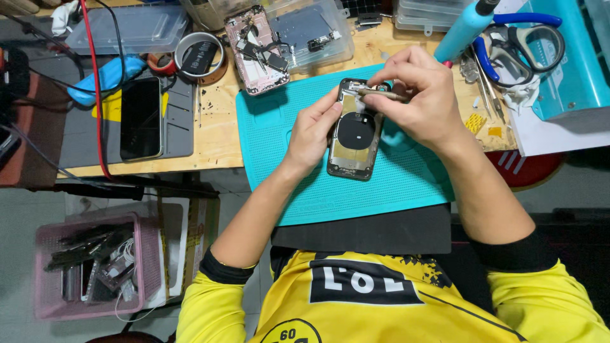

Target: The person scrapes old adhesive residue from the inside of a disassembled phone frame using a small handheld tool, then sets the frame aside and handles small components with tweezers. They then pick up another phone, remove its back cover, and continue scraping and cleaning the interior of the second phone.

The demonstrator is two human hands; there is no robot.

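Right hand [416, 101] over phone housing's [353, 136] top

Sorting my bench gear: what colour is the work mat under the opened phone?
Teal, seen in the head view: the ridged rubber work mat under the opened phone housing.

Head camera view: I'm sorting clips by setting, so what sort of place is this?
Probably a phone repair bench. The left hand steadies an opened phone housing on a teal work mat while the right hand works tweezers; another stripped phone frame lies nearby.
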